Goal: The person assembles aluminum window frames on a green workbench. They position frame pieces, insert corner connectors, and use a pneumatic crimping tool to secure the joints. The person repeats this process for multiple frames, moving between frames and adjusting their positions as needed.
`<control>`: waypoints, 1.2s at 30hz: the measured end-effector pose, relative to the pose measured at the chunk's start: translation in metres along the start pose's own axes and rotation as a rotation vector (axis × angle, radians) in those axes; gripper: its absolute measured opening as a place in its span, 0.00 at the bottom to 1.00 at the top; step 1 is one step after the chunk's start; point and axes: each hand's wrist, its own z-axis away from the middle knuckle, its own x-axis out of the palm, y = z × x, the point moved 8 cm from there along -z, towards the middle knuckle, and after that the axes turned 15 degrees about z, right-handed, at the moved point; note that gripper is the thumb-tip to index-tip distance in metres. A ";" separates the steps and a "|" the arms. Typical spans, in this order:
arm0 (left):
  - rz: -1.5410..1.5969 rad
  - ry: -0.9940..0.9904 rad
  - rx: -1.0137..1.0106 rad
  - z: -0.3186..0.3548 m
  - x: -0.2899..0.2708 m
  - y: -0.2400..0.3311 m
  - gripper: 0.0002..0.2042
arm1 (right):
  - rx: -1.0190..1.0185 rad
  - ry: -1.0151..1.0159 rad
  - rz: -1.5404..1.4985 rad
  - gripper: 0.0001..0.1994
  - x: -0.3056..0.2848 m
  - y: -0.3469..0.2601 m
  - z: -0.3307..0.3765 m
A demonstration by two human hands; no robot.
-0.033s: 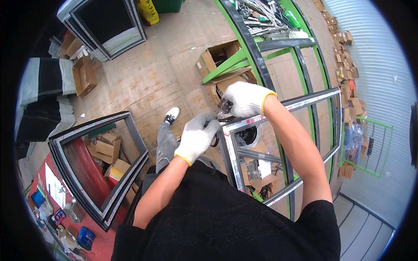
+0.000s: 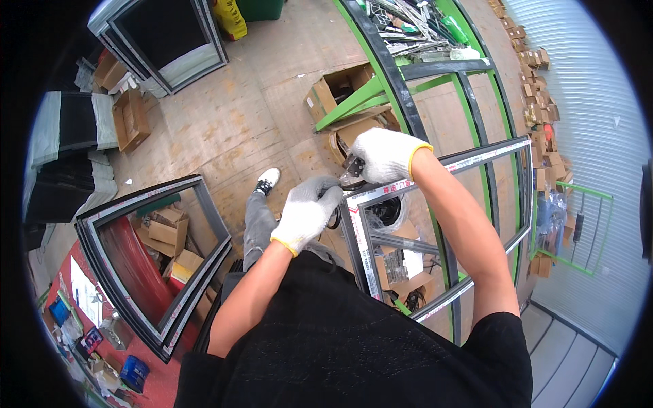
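Observation:
Both my hands wear white knitted gloves and meet at the near-left corner of a window frame (image 2: 364, 253), which has printed protective film on its faces. In my right hand (image 2: 388, 155) is a small dark metal hand tool (image 2: 353, 165), held just above the frame corner; its exact kind is partly hidden by the glove. My left hand (image 2: 307, 211) is closed beside the corner, fingers pinched on a thin black strip (image 2: 352, 185). The strip runs between the two hands, and a dark loop shows below the left fingers.
The frame lies on a green and black rack (image 2: 484, 129). Metal offcuts (image 2: 415, 30) fill the rack's far end. Cardboard boxes (image 2: 338, 88) stand below it. More frames lean at my left (image 2: 163, 258) and far left (image 2: 163, 47). A red surface (image 2: 153, 367) carries clutter.

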 end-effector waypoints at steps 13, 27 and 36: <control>-0.083 -0.076 0.004 -0.015 0.006 0.012 0.17 | 0.052 0.004 -0.058 0.20 0.026 0.024 0.010; -0.365 -0.232 -0.015 -0.041 0.023 0.018 0.21 | 0.021 -0.016 -0.209 0.30 0.023 0.020 0.007; -0.492 -0.395 -0.105 -0.052 0.030 0.027 0.24 | 0.150 0.056 -0.177 0.26 0.032 0.033 0.023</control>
